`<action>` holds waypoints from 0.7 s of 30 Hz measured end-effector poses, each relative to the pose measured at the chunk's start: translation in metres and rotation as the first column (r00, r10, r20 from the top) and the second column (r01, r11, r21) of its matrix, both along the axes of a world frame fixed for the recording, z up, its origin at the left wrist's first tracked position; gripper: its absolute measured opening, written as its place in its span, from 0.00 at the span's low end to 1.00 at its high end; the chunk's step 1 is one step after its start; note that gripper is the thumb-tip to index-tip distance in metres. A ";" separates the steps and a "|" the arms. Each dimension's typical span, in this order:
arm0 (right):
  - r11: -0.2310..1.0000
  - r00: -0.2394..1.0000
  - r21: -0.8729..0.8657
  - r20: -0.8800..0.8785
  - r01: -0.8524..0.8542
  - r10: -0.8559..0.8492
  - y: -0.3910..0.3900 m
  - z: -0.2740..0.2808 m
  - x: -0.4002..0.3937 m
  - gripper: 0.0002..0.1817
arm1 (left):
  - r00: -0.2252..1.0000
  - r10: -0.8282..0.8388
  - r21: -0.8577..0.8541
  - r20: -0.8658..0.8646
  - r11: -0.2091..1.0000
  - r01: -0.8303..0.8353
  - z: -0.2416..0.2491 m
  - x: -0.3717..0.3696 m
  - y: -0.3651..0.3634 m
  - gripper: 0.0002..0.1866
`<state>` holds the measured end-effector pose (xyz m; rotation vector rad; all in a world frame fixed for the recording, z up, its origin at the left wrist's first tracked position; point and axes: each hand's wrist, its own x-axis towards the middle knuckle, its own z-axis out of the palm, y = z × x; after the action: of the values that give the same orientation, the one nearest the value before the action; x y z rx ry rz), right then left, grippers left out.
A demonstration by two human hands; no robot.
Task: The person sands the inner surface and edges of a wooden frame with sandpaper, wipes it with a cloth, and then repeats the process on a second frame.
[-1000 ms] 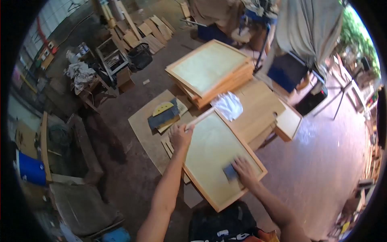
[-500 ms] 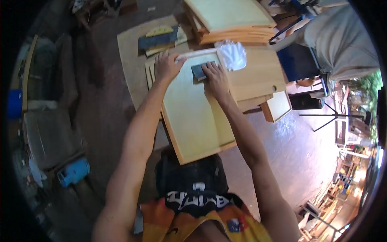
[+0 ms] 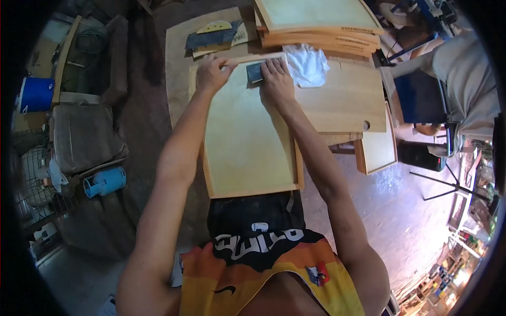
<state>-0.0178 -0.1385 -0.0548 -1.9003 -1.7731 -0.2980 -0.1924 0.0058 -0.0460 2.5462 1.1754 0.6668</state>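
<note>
Wooden panel [image 3: 247,142] lies flat on the bench [image 3: 176,63], right in front of the person, with its far end near a stack of more panels [image 3: 316,26]. On the left, the left hand [image 3: 212,72] is curled over the far left corner of the panel and grips its raised edge to keep it from sliding. Just to the right of it, the right hand [image 3: 276,80] lies flat and open, pressing a small dark sanding block [image 3: 254,72] down on the far end of the panel. A white cloth [image 3: 307,64] sits just beside that hand, on a bigger board [image 3: 342,102].

The block is right up against the raised edge. If the right hand pushes too hard there, the block could bump the edge and scratch or dent it. If the left hand lets go, the panel might slip on the bench. The cloth is close, so the block could catch it and drag it along.
</note>
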 end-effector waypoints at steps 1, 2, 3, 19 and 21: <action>0.997 0.999 -0.075 -0.023 0.023 -0.025 -0.015 0.004 -0.012 0.25 | 1.000 0.009 0.001 -0.028 1.000 -0.009 0.004 -0.001 0.000 0.24; 0.988 0.999 -0.152 -0.029 0.032 -0.037 -0.042 0.011 -0.024 0.26 | 0.999 0.032 0.000 -0.041 0.999 -0.032 0.006 0.002 -0.002 0.24; 0.979 0.997 -0.206 -0.077 -0.012 -0.004 -0.090 0.025 -0.042 0.29 | 0.999 0.034 -0.029 -0.029 0.999 -0.035 0.011 0.002 -0.004 0.24; 0.971 0.985 -0.227 -0.168 -0.069 0.031 -0.048 0.012 -0.087 0.27 | 0.999 -0.033 -0.211 0.032 0.977 0.039 0.003 -0.066 0.030 0.24; 0.939 0.987 -0.337 -0.161 -0.070 0.016 -0.143 0.016 -0.129 0.32 | 0.997 0.034 -0.238 0.063 0.971 -0.018 -0.001 -0.067 0.024 0.24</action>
<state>-0.1470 -0.2815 -0.0389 -2.0489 -1.8480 0.1865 -0.2591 0.0301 -0.0466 2.2970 1.1910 0.5740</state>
